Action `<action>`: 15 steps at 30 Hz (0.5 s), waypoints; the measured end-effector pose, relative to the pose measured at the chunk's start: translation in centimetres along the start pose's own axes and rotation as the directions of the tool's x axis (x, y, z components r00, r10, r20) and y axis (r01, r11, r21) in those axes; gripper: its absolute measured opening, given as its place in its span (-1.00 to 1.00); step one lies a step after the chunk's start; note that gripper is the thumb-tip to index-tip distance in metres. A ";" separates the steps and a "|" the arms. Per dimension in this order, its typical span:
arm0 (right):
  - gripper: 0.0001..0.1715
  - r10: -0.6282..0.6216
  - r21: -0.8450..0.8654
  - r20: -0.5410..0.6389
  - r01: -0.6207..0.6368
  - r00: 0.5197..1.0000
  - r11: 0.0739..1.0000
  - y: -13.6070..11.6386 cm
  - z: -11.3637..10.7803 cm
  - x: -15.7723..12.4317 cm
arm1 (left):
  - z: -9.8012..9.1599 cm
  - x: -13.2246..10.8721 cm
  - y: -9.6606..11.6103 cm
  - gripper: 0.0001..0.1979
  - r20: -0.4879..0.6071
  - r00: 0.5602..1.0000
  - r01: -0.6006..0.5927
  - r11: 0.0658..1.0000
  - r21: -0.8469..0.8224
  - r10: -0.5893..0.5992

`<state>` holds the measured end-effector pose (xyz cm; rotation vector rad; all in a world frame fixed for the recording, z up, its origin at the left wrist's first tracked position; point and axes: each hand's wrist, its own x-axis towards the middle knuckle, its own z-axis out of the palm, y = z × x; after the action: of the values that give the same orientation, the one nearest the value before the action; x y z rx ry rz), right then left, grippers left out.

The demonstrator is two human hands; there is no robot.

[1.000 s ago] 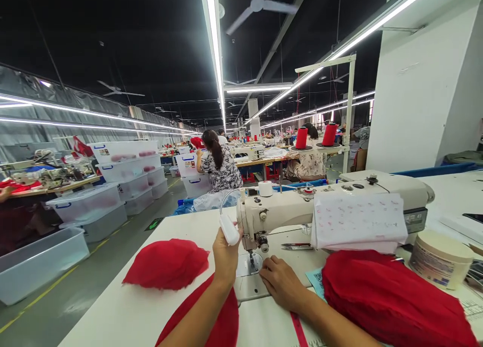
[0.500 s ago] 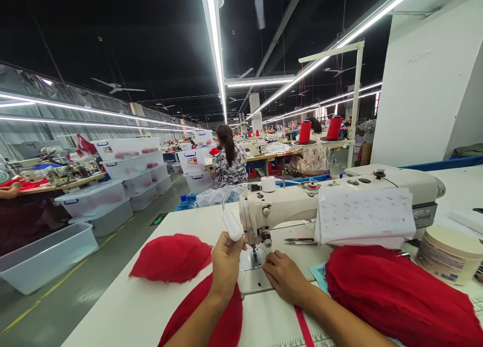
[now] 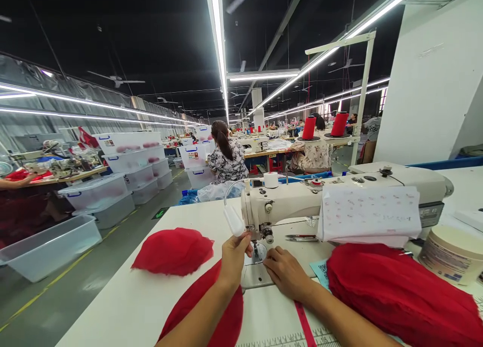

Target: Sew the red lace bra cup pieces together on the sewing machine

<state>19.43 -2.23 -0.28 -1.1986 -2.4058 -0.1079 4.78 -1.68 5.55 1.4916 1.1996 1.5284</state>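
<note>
The white sewing machine [image 3: 294, 201] stands in front of me, its needle and presser foot over a round metal plate [image 3: 259, 254]. My left hand [image 3: 234, 256] is just left of the needle, thumb and fingertips pinched together below a small white lamp [image 3: 234, 221]. Whatever it may pinch is too small to see. On the machine bed, right of the plate, rests my right hand [image 3: 287, 272] with curled fingers; anything under them is hidden. A narrow red strip [image 3: 305, 324] runs out from beneath my right wrist. A red fabric piece [image 3: 206, 306] lies partly under my left forearm.
Another red fabric piece [image 3: 173, 251] lies at the left. To the right are a red fabric pile [image 3: 400, 296], a tub [image 3: 451, 254] and thread snips [image 3: 302, 237]. Paper [image 3: 372, 213] hangs over the machine arm. Beyond the table, a person [image 3: 228, 155] sits near plastic boxes [image 3: 130, 160].
My left hand has moved slightly right, its fingertips now by the needle instead of at the lamp's lower end. My right hand stays beside the plate. The view has shifted slightly.
</note>
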 end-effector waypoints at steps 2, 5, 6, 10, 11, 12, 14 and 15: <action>-0.81 -0.003 0.002 -0.003 0.003 1.000 1.000 0.0 -0.1 0.0 | 0.4 0.3 -0.2 -0.63 0.053 0.998 -0.045 0.996 0.073 0.041; -0.81 0.003 0.014 0.000 -0.003 1.000 1.000 0.0 -0.1 0.0 | 0.6 0.5 -0.3 -0.69 0.136 0.978 -0.188 0.954 0.235 0.159; -0.81 0.005 0.021 0.000 -0.005 1.000 1.000 0.1 0.0 -0.1 | 0.4 0.4 -0.2 -0.72 0.172 0.962 -0.255 0.921 0.294 0.211; -0.78 0.040 0.123 -0.041 -0.034 0.998 0.992 0.4 0.5 -0.1 | -0.8 -1.1 -0.4 -0.79 0.421 0.820 -0.558 0.705 0.437 0.388; -0.77 0.059 0.183 -0.064 -0.047 0.996 0.982 0.5 0.7 -0.1 | -1.2 -1.8 -0.7 -0.80 0.494 0.772 -0.618 0.657 0.432 0.401; -0.76 0.082 0.266 -0.085 -0.057 0.993 0.962 0.4 0.8 -0.1 | -1.5 -2.7 -1.2 -0.81 0.570 0.706 -0.688 0.597 0.413 0.419; -0.76 0.146 0.527 -0.064 -0.091 0.987 0.845 0.1 0.7 0.1 | -1.9 -4.6 -2.5 -0.78 0.711 0.541 -0.830 0.426 0.361 0.450; -0.75 0.165 0.684 -0.001 -0.119 0.986 0.720 -0.1 0.5 0.2 | -2.0 -5.5 -3.2 -0.77 0.796 0.380 -0.925 0.212 0.316 0.472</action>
<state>19.06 -2.06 -0.63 -0.9777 -1.9812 0.7269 3.05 -5.92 0.79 3.2409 0.6918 0.8366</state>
